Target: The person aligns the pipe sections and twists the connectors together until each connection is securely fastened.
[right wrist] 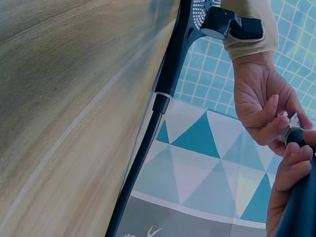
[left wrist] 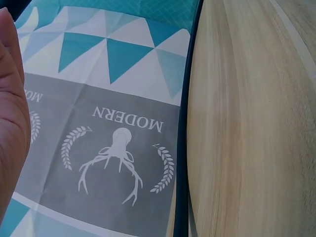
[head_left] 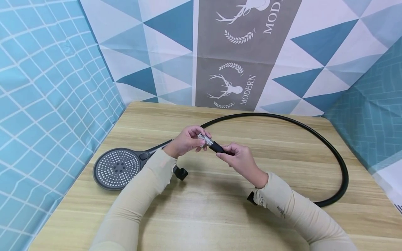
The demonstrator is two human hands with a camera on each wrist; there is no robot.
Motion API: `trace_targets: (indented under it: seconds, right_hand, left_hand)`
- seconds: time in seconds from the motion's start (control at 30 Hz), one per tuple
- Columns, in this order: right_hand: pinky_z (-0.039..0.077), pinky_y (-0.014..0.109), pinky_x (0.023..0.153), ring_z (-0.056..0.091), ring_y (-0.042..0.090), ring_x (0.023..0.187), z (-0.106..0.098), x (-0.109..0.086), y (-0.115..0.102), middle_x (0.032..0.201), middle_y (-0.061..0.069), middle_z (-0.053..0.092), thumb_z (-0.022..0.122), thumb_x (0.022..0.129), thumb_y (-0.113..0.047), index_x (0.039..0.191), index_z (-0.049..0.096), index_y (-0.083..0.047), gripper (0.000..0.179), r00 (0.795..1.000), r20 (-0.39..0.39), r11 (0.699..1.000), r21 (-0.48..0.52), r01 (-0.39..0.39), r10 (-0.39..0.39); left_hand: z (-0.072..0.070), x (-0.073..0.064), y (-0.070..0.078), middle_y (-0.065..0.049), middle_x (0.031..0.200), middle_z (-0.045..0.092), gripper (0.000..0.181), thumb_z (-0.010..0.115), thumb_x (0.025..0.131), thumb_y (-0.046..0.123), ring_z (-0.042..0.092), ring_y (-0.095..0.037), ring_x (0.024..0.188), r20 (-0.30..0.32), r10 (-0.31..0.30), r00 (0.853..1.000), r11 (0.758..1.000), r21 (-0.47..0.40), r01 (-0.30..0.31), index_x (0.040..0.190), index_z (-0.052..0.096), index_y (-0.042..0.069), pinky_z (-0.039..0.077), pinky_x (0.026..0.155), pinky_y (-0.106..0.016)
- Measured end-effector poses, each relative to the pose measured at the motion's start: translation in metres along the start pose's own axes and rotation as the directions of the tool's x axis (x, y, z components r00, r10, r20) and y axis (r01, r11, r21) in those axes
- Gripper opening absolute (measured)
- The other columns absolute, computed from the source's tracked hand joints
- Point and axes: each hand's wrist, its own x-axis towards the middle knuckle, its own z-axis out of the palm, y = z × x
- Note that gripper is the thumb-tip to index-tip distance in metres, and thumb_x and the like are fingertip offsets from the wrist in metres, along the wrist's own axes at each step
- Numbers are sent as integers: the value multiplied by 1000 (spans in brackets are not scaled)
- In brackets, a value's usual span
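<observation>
In the head view my left hand (head_left: 189,140) pinches a silver metal fitting (head_left: 205,139) between thumb and fingers. That fitting sits at the end of a black hose end (head_left: 217,147), which my right hand (head_left: 241,158) grips from the other side. Both hands are raised over the table. The right wrist view also shows the fitting (right wrist: 293,121) partly covered by the left fingers. A dark grey shower head (head_left: 117,168) lies at the left, spray face up, its handle partly hidden behind the left forearm. Only the edge of my left hand (left wrist: 11,113) appears in the left wrist view.
A black shower hose (head_left: 292,121) leaves the shower head's handle (right wrist: 175,59) and loops across the back and right of the wooden table (head_left: 201,216), passing behind the right forearm. Patterned sheets (head_left: 169,52) hang behind and on both sides. A small black device (head_left: 180,173) is at the left wrist.
</observation>
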Motion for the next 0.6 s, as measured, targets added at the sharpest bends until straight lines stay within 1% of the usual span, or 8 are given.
trace_targets:
  seconds: [0.17, 0.3, 0.4, 0.5, 0.6]
  right_hand:
    - [35, 20, 40, 46, 6, 45, -2, 1, 1, 58, 11, 59, 73, 82, 3, 89, 70, 10, 11, 998, 37, 999, 19, -49, 48]
    - [36, 20, 40, 46, 7, 45, -4, 2, 2, 56, 7, 57, 73, 83, -1, 89, 70, 10, 12, 992, 67, 993, 35, -110, 108]
    - [36, 20, 40, 47, 7, 45, -4, 3, 4, 57, 8, 57, 72, 84, -2, 88, 70, 9, 12, 986, 90, 988, 52, -144, 139]
    - [37, 20, 40, 47, 8, 45, -5, 4, 5, 58, 8, 58, 71, 85, -2, 89, 69, 11, 14, 980, 115, 981, 92, -171, 160]
    - [37, 20, 41, 46, 8, 44, -5, 4, 5, 58, 4, 57, 70, 85, -1, 90, 67, 14, 16, 970, 138, 961, 163, -222, 201]
  left_hand:
    - [0, 0, -1, 6, 102, 68, 12, 78, 82, 24, 67, -11, 73, 0, 0, 1000, 1000, -17, 0, 90, 69, 24, 45, 53, -18]
    - [-2, 0, -3, 6, 103, 69, 11, 77, 83, 23, 67, -11, 73, 11, 1, 1000, 1000, -21, 0, 91, 69, 24, 44, 52, -17]
    - [-3, 1, -4, 7, 103, 69, 10, 76, 83, 23, 67, -11, 74, 20, 3, 1000, 1000, -13, -2, 91, 69, 24, 44, 52, -16]
    - [-4, 0, -5, 6, 104, 69, 11, 76, 83, 23, 67, -11, 74, 28, 8, 1000, 1000, -13, -7, 91, 69, 24, 44, 53, -16]
    - [-4, -1, -5, 6, 104, 69, 11, 76, 83, 22, 67, -11, 74, 40, 14, 999, 1000, -22, -14, 91, 69, 23, 44, 53, -16]
